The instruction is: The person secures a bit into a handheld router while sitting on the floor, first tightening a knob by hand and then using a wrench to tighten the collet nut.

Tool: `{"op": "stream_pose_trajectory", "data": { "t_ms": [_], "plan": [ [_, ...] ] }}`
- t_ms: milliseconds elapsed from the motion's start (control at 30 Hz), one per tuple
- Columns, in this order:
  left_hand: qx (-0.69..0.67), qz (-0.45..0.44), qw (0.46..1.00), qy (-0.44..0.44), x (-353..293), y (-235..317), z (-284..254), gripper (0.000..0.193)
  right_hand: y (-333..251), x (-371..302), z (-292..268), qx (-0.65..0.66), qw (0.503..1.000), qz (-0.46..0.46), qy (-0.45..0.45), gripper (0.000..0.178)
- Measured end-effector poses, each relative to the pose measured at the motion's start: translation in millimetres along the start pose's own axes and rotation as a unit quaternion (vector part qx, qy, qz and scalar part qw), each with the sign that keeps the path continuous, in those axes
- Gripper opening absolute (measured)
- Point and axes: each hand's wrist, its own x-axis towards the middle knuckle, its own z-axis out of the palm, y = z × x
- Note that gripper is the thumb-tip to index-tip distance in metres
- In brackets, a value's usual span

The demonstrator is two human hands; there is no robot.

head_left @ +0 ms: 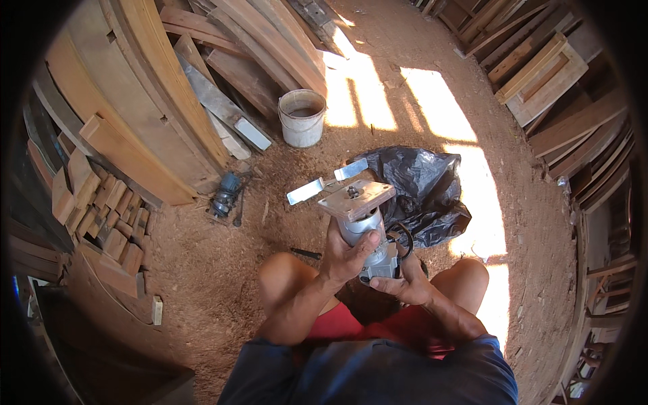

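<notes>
Black plastic bag (432,189) on ground

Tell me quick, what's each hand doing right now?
Left hand: closed around the silver cylindrical power router.
Right hand: gripping the router's lower end.

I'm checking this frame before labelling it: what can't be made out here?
- Head view: the trim router has its lower body and switch hidden by the left hand and right hand.
- The bit at its base plate is too small to identify.
- The white bucket has contents in shadow.
- The blue tool is too small to identify.
</notes>
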Motion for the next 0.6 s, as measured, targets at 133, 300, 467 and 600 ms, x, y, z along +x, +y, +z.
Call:
{"op": "stream_pose_trajectory", "data": {
  "t_ms": [133,300,467,600],
  "plan": [
    [-0.002,0.004,1.000,-0.012,0.1,1.4,-4.4,0.050,1.1,-0.4,5.2,0.017,1.000,-0.012,0.001,0.077],
    [-0.029,-0.006,0.999,-0.013,0.3,8.8,-5.9,0.047,2.2,2.2,8.0,0.025,1.000,-0.011,-0.009,0.076],
    [-0.045,-0.023,0.999,0.002,-0.4,3.8,-8.4,0.048,-0.9,1.4,14.5,0.003,1.000,-0.021,0.014,0.073],
    [-0.038,-0.038,0.999,0.007,-1.3,1.4,-8.4,0.050,-4.4,0.2,14.5,0.023,1.000,0.000,0.012,0.071]
  ]
}}
